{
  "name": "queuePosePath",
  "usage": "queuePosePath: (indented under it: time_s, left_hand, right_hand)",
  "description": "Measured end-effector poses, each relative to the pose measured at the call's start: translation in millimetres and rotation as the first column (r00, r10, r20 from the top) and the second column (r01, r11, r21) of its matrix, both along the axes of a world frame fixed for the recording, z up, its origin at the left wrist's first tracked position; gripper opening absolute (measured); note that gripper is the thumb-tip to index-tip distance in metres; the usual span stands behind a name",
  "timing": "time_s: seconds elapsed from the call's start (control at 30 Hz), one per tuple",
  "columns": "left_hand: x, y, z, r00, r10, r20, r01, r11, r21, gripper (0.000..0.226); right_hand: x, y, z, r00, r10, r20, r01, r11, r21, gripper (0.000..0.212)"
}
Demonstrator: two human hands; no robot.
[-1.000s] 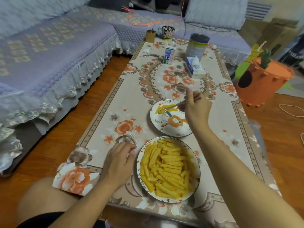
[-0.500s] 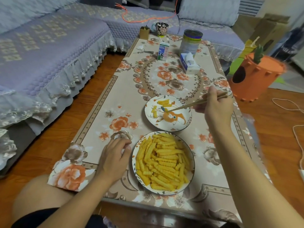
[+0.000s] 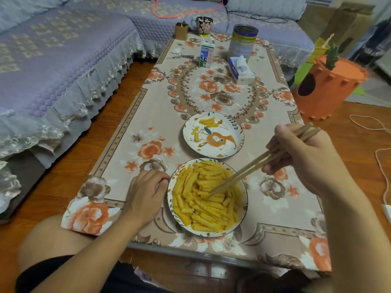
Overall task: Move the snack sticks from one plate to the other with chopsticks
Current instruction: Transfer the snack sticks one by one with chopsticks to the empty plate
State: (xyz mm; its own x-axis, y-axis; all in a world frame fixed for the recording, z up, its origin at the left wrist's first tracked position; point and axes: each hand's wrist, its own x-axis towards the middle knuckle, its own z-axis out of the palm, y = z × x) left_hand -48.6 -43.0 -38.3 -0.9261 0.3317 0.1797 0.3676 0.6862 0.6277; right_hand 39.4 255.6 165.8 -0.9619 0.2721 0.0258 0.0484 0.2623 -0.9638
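A near plate (image 3: 242, 205) is heaped with yellow crinkled snack sticks (image 3: 203, 199). Beyond it stands a far plate (image 3: 228, 153) with a bird pattern, holding several snack sticks (image 3: 206, 123) at its far left. My right hand (image 3: 304, 159) grips a pair of wooden chopsticks (image 3: 254, 163), their tips dipped into the heap on the near plate. My left hand (image 3: 146, 191) rests on the tablecloth, fingers curled, touching the near plate's left rim.
Further up the floral-cloth table (image 3: 148, 115) are a milk carton (image 3: 207, 55), a tin (image 3: 243, 41), a tissue box (image 3: 241, 70), scissors (image 3: 181, 56) and a mug (image 3: 204, 24). A sofa (image 3: 53, 60) runs along the left; an orange carrot-shaped box (image 3: 328, 87) stands right.
My right hand has drawn the chopsticks back from the far plate, where it left sticks, and lowered their tips into the near plate's heap. My left hand has stayed put.
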Motion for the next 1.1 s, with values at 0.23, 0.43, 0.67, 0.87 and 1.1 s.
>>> queuePosePath:
  time_s: [0.23, 0.43, 0.67, 0.87, 1.1]
  left_hand:
    - [3, -1, -3, 0.999, -0.049, 0.006, 0.049, 0.999, -0.002, 0.04]
    - [1, -1, -5, 0.998, -0.062, -0.016, 0.061, 0.998, -0.035, 0.038]
    - [0, -2, -4, 0.999, -0.048, -0.006, 0.048, 0.999, -0.017, 0.034]
    - [0, -2, -3, 0.999, -0.048, 0.003, 0.048, 0.999, -0.002, 0.033]
    - [1, -1, 0, 0.998, -0.054, 0.013, 0.054, 0.998, 0.027, 0.034]
  right_hand:
    - [-6, 11, 8, 0.983, -0.158, -0.09, 0.152, 0.986, -0.072, 0.038]
    - [-79, -8, -37, 0.938, -0.316, -0.145, 0.318, 0.948, -0.01, 0.032]
    - [-127, -45, -80, 0.946, -0.294, -0.14, 0.309, 0.945, 0.103, 0.038]
    - [-103, -33, -55, 0.927, -0.339, -0.16, 0.352, 0.934, 0.057, 0.04]
    - [-37, -26, -5, 0.988, 0.049, -0.147, -0.059, 0.996, -0.067, 0.045]
